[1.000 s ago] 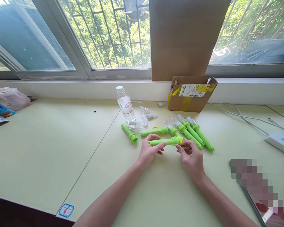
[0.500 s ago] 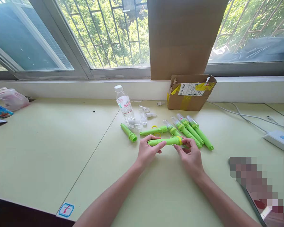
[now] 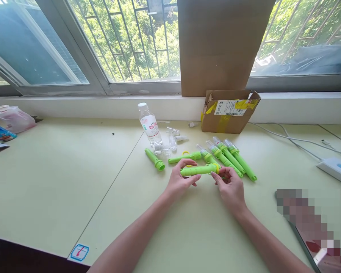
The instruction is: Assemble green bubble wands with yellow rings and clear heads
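My left hand (image 3: 179, 182) is closed round the plain end of a green plastic tube (image 3: 197, 170), which lies level just above the table. At the tube's right end sits a yellow ring (image 3: 217, 167), and my right hand (image 3: 232, 186) pinches there with thumb and fingers. Behind the held tube lies another green tube (image 3: 184, 157) with a threaded end, a yellow ring (image 3: 185, 152) beside it. One more threaded tube (image 3: 154, 159) rests to the left. To the right, several green tubes with clear tips (image 3: 238, 158) lie side by side, partly hidden by my right hand.
Clear plastic caps (image 3: 172, 143) lie near a water bottle (image 3: 150, 127). A cardboard box (image 3: 227, 120) stands by the window wall. On the right are a power strip (image 3: 337, 168), white cables and a dark, partly blurred device (image 3: 304, 242). A pink plastic bag (image 3: 14, 118) is far left.
The held tube and both hands have shifted slightly right. My left fingers have changed their grip along the tube, and my right thumb has moved up against the ringed end.
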`<state>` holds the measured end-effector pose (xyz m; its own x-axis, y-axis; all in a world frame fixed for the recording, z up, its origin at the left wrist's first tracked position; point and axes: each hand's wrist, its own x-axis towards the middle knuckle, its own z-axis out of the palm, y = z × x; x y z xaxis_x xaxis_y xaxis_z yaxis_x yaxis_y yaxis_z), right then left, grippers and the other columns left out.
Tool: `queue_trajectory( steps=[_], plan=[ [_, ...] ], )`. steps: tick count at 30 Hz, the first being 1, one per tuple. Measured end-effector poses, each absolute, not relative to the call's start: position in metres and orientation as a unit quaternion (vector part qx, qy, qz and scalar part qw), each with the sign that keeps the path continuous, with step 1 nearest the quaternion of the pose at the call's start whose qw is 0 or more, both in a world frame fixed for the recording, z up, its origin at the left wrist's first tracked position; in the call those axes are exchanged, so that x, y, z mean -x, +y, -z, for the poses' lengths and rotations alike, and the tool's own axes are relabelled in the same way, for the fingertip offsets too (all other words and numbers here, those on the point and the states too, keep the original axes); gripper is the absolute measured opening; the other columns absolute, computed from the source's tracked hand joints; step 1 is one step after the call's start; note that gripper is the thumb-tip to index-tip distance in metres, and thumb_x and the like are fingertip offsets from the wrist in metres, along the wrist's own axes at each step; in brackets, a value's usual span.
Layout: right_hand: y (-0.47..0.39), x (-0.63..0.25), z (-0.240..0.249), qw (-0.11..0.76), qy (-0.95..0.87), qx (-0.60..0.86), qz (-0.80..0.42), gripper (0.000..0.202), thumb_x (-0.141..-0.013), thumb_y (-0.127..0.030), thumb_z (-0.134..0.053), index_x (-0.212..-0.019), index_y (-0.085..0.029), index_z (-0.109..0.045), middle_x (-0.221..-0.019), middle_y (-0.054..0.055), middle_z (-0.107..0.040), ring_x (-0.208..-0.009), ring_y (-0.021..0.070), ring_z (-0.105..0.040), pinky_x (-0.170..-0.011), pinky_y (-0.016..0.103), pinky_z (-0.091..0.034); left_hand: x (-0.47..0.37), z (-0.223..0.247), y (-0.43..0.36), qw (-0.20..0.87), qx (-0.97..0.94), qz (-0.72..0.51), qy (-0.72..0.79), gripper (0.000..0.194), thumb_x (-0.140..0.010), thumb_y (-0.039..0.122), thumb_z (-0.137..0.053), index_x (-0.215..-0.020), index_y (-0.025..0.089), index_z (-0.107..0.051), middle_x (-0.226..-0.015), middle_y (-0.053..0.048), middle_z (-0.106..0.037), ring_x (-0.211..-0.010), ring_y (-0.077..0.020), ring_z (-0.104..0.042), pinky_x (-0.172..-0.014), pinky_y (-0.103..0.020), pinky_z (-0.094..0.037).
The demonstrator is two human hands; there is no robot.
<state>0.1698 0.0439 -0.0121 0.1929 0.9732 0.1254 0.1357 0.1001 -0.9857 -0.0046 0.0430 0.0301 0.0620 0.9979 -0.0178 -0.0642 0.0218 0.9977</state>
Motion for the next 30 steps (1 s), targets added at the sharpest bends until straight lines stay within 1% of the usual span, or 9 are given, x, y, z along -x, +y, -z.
queue_trajectory(
  steps=[2,4,6,8,11,15,20,26,30],
  plan=[
    [0.0443,-0.1703,0.0117,0.548,-0.5,0.545,-0.392,0.035,-0.073,-0.047,-0.073,-0.086,-0.02,-0.054,-0.083,0.005,-0.064,-0.074,0.0208,-0.062,-0.06,0.034,-0.054,0.0044,-0.029,0.0428,0.533,-0.485,-0.494,0.487,0.04,-0.064,0.035,-0.08,-0.094,0.018,-0.059,-0.084,-0.002,-0.066,-0.057,-0.0118,-0.063,-0.055,-0.027,-0.057],
    [0.0437,-0.1701,0.01,0.548,-0.503,0.537,-0.397,0.036,-0.073,-0.046,-0.073,-0.088,-0.02,-0.053,-0.085,0.005,-0.063,-0.074,0.0207,-0.062,-0.06,0.033,-0.054,0.0045,-0.0295,0.0423,0.521,-0.476,-0.495,0.507,0.037,-0.065,0.036,-0.08,-0.09,0.017,-0.059,-0.068,0.0,-0.065,-0.051,-0.0112,-0.061,-0.055,-0.026,-0.055],
    [0.0424,-0.1692,0.0079,0.54,-0.515,0.527,-0.406,0.037,-0.073,-0.044,-0.073,-0.092,-0.021,-0.052,-0.087,0.005,-0.063,-0.076,0.0209,-0.062,-0.06,0.033,-0.054,0.0055,-0.0316,0.0423,0.51,-0.468,-0.496,0.525,0.036,-0.065,0.037,-0.08,-0.088,0.016,-0.06,-0.062,0.001,-0.064,-0.049,-0.0112,-0.06,-0.053,-0.024,-0.052],
    [0.0411,-0.1677,0.0066,0.527,-0.528,0.52,-0.417,0.037,-0.074,-0.043,-0.073,-0.095,-0.022,-0.051,-0.09,0.005,-0.064,-0.078,0.0213,-0.063,-0.061,0.032,-0.053,0.0068,-0.0336,0.0428,0.503,-0.459,-0.5,0.535,0.036,-0.065,0.039,-0.08,-0.085,0.016,-0.06,-0.059,0.001,-0.064,-0.048,-0.0113,-0.06,-0.051,-0.023,-0.05],
    [0.0401,-0.1657,0.0074,0.512,-0.529,0.53,-0.422,0.032,-0.077,-0.043,-0.07,-0.094,-0.023,-0.051,-0.09,0.005,-0.065,-0.079,0.0212,-0.063,-0.062,0.033,-0.052,0.0078,-0.0334,0.0433,0.506,-0.451,-0.509,0.53,0.035,-0.067,0.04,-0.078,-0.082,0.016,-0.058,-0.059,0.002,-0.064,-0.046,-0.0108,-0.059,-0.05,-0.023,-0.049],
    [0.0406,-0.1658,0.0103,0.518,-0.519,0.543,-0.409,0.03,-0.078,-0.044,-0.069,-0.092,-0.022,-0.054,-0.086,0.005,-0.065,-0.077,0.0209,-0.063,-0.062,0.033,-0.052,0.006,-0.0296,0.0426,0.521,-0.444,-0.505,0.525,0.034,-0.07,0.041,-0.076,-0.082,0.016,-0.055,-0.057,0.003,-0.062,-0.044,-0.0101,-0.058,-0.048,-0.022,-0.049],
    [0.0404,-0.1666,0.0098,0.521,-0.532,0.544,-0.387,0.028,-0.079,-0.044,-0.067,-0.091,-0.021,-0.056,-0.085,0.005,-0.066,-0.076,0.0206,-0.063,-0.061,0.032,-0.051,0.005,-0.0295,0.0422,0.524,-0.441,-0.498,0.531,0.036,-0.07,0.042,-0.076,-0.083,0.016,-0.055,-0.057,0.003,-0.062,-0.044,-0.0104,-0.058,-0.048,-0.022,-0.049],
    [0.0384,-0.1653,0.0083,0.518,-0.524,0.561,-0.379,0.034,-0.076,-0.044,-0.07,-0.095,-0.021,-0.054,-0.088,0.006,-0.068,-0.078,0.0223,-0.065,-0.062,0.033,-0.053,0.0034,-0.0296,0.0403,0.507,-0.452,-0.495,0.542,0.037,-0.07,0.045,-0.075,-0.075,0.016,-0.052,-0.055,0.002,-0.061,-0.042,-0.0101,-0.057,-0.044,-0.021,-0.048],
    [0.0382,-0.1659,0.0088,0.521,-0.522,0.564,-0.371,0.032,-0.076,-0.044,-0.07,-0.091,-0.021,-0.055,-0.085,0.006,-0.068,-0.078,0.022,-0.065,-0.062,0.033,-0.053,0.0023,-0.0296,0.0387,0.503,-0.455,-0.489,0.548,0.038,-0.07,0.046,-0.075,-0.072,0.016,-0.051,-0.054,0.002,-0.061,-0.041,-0.0096,-0.056,-0.043,-0.02,-0.047]
  ],
)
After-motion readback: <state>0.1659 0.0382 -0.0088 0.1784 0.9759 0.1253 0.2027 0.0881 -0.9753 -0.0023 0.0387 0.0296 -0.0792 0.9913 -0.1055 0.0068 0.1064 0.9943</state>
